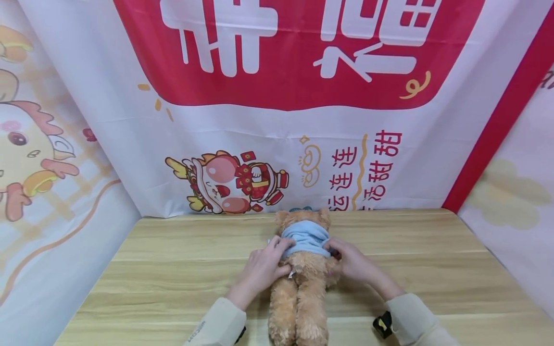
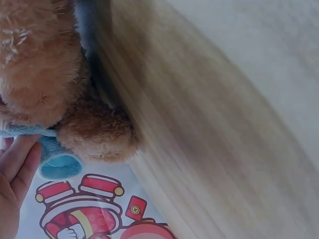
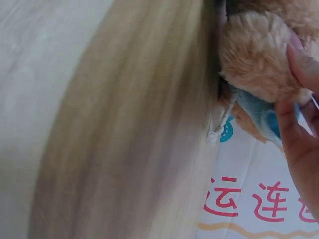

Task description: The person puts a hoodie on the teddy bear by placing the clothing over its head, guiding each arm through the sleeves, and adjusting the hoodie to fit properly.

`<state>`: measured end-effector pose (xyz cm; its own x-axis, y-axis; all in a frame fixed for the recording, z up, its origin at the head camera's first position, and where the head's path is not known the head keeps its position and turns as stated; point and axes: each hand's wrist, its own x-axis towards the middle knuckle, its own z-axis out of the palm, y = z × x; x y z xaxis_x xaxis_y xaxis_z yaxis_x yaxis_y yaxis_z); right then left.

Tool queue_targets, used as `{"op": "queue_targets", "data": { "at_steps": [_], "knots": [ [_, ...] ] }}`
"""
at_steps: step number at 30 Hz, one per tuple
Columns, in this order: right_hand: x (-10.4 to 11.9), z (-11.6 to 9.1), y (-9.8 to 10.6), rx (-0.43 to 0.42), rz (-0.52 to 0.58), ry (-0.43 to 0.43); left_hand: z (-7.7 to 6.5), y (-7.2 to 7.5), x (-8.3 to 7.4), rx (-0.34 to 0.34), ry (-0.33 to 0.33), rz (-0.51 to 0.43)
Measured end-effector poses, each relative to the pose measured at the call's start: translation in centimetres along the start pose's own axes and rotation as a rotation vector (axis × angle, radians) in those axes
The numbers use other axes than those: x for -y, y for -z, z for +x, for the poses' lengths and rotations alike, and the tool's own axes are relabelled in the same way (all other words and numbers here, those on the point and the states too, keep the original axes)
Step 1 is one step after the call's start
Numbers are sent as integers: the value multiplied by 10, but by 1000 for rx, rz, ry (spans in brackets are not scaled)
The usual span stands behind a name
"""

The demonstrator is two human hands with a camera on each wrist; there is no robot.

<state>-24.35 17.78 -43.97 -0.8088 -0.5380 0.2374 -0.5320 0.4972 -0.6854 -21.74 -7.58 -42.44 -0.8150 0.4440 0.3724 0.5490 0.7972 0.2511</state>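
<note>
A light-brown teddy bear (image 1: 298, 298) lies on the table, legs toward me and head at the far edge. A light-blue doll's top (image 1: 306, 236) is bunched round its upper body. My left hand (image 1: 264, 266) pinches the top's left edge; in the left wrist view an empty blue sleeve (image 2: 61, 167) hangs beside the bear's bare arm (image 2: 99, 130). My right hand (image 1: 352, 262) grips the top's right edge, its thumb against the bear's other arm (image 3: 254, 55). A white cord (image 3: 217, 132) dangles from the top. The bear's face is hidden.
The wood-grain table (image 1: 186, 259) ends at a white cloth backdrop (image 1: 259, 125) with red print and a cartoon figure. Printed cloths (image 1: 56, 192) hang at both sides. A teal piece (image 3: 227, 130) shows by the bear's head. A black strap (image 1: 383, 325) is at my right cuff.
</note>
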Motion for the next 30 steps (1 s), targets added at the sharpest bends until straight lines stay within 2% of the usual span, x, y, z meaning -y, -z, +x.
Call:
{"op": "queue_targets", "data": {
  "at_steps": [4, 7, 10, 12, 17, 21, 26, 30],
  "knots": [
    [-2, 1, -6, -115, -34, 112, 1, 0, -2, -36, -46, 41],
    [-2, 2, -8, -158, -31, 103, 1, -2, -4, -86, -94, 82],
    [0, 2, -6, -155, -27, 53, 2, -5, -4, -125, -131, 111],
    [4, 1, -2, -136, -71, 25, 3, -6, -4, -145, -150, 126],
    [16, 0, 6, -142, -253, 40, 3, -8, -3, -182, -170, 152],
    [23, 1, 4, -150, -270, 66, 5, -9, -6, -192, -162, 158],
    [20, 3, -4, -167, -303, 175, 6, -12, -10, -188, -142, 187],
    [15, 2, -10, -188, -385, 268, 8, -14, -13, -161, -164, 222]
  ]
}}
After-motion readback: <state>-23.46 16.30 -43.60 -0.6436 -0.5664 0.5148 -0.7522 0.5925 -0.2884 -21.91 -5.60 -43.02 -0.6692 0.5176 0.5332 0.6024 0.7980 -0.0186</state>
